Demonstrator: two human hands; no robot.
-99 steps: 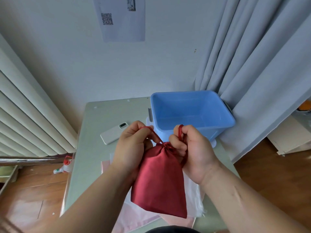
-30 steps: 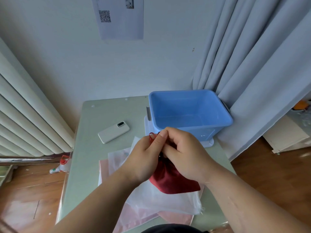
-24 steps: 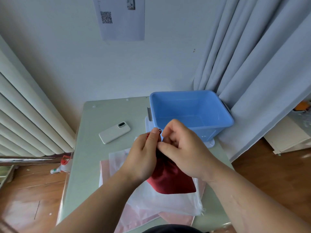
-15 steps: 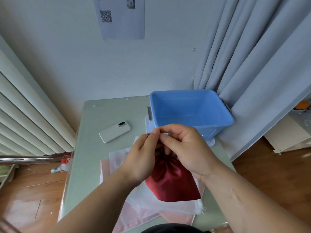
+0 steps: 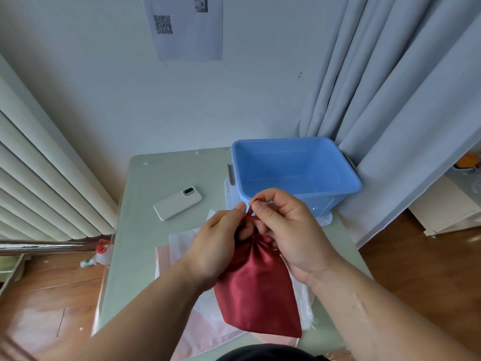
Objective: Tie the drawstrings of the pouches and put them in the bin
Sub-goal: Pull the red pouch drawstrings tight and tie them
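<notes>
A dark red satin pouch [image 5: 257, 290] hangs from both my hands above the table, its mouth gathered tight. My left hand [image 5: 216, 243] holds the gathered neck and pinches the red drawstring [image 5: 251, 217] with thumb and fingers. My right hand [image 5: 286, 230] pinches the same string from the right, fingertips meeting just above the neck. The blue plastic bin [image 5: 346, 175] stands just beyond my hands at the table's far right, and I see nothing inside it. Under the red pouch lie a white pouch [image 5: 182, 241] and a pink one [image 5: 208, 332], flat on the table.
A white phone [image 5: 177, 206] lies face down on the pale green table [image 5: 161, 175], left of the bin. Grey curtains [image 5: 390, 100] hang right behind the bin. A radiator [image 5: 39, 183] lines the left side. A small bottle [image 5: 95, 257] lies on the wooden floor.
The pouch was held up with the strings pulled apart, then lowered. Over the last second my hands came together at the neck, working the drawstring, and the pouch hangs lower and longer now.
</notes>
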